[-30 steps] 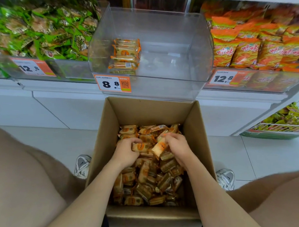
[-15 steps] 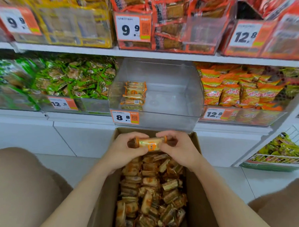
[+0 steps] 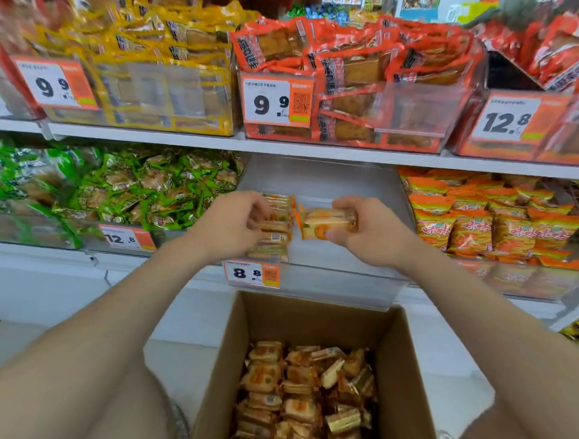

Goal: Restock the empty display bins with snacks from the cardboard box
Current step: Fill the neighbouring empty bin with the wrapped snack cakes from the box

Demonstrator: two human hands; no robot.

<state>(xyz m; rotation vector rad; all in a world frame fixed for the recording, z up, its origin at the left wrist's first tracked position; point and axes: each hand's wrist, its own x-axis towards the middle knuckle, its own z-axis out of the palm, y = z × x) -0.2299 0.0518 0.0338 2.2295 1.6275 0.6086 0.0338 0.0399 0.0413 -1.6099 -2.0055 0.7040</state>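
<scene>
An open cardboard box (image 3: 239, 324) on the floor holds several small orange-wrapped snack packets (image 3: 288, 382). Above it a clear display bin (image 3: 347, 273) with an 8.8 price tag (image 3: 252, 273) holds a short stack of the same packets (image 3: 274, 235) at its left side. My left hand (image 3: 230, 223) reaches into the bin and its fingers curl on the top of that stack. My right hand (image 3: 368, 230) is inside the bin too and grips one snack packet (image 3: 326, 222) just right of the stack.
Green snack packs (image 3: 141, 189) fill the bin to the left, orange bags (image 3: 500, 216) the bin to the right. The shelf above carries yellow packs (image 3: 166, 82) and red packs (image 3: 358, 80) behind price tags. My knees flank the box on a white floor.
Both hands rose from the cardboard box up into the clear bin. They held one packet together half a second ago; now the right hand holds it and the left is at the stack.
</scene>
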